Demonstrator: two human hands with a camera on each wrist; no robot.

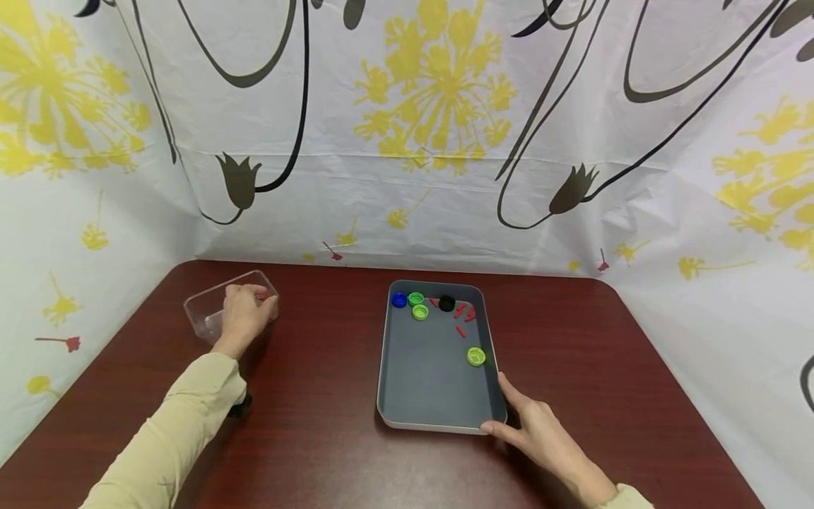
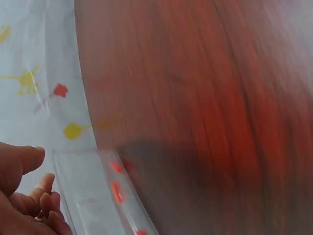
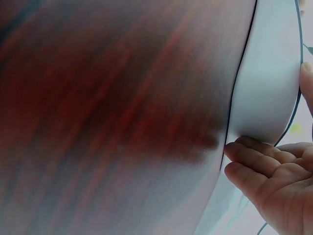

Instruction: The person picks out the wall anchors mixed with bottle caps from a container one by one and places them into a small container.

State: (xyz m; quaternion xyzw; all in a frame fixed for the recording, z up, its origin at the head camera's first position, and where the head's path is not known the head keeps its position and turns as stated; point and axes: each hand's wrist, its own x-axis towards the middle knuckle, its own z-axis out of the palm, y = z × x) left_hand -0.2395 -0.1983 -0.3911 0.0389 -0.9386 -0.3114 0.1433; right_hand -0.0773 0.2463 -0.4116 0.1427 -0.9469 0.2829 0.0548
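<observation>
- My left hand (image 1: pixel 244 311) is at the clear container (image 1: pixel 202 318), left of the frame's centre; its thumb and forefinger stand apart, the other fingers loosely curled. I see nothing in its hold.
- My right hand (image 1: pixel 540 431), lower right, is mostly open, fingers nearly straight, touching the lower right corner of the gray tray (image 1: pixel 420 389) without gripping it.
- In the tray, right of centre, several red pieces (image 1: pixel 461 331) already lie loose, near the top and right.
- Also in there: a blue cap (image 1: pixel 399 300), a green cap (image 1: pixel 416 299), two yellow-green caps (image 1: pixel 475 356) and a black cap (image 1: pixel 447 303).
- More red bits (image 2: pixel 117 192) show in the container at the bottom of the left-wrist view, so I judge the picking only partly done.
</observation>
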